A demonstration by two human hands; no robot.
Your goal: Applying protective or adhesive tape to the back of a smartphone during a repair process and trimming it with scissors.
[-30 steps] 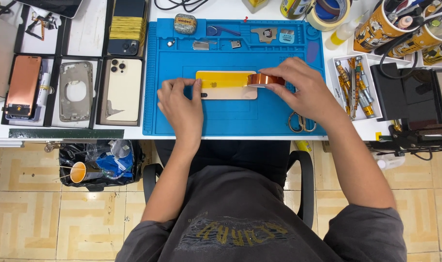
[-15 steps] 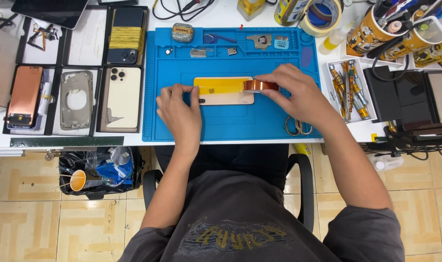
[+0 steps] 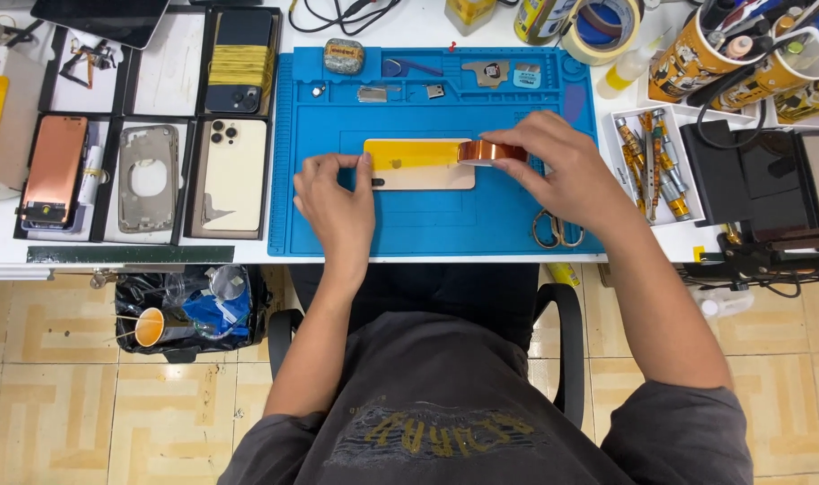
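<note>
Tape roll (image 3: 491, 152) in right grip (image 3: 566, 171)

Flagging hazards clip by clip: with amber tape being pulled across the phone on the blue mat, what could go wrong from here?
1. The right hand holds the tape roll at the phone's right end; a skewed pull could lay the strip crooked or wrinkled.
2. The left hand pins only the phone's left end, so it might slide on the mat.
3. The scissors lie right under the right wrist and could be knocked.
</note>
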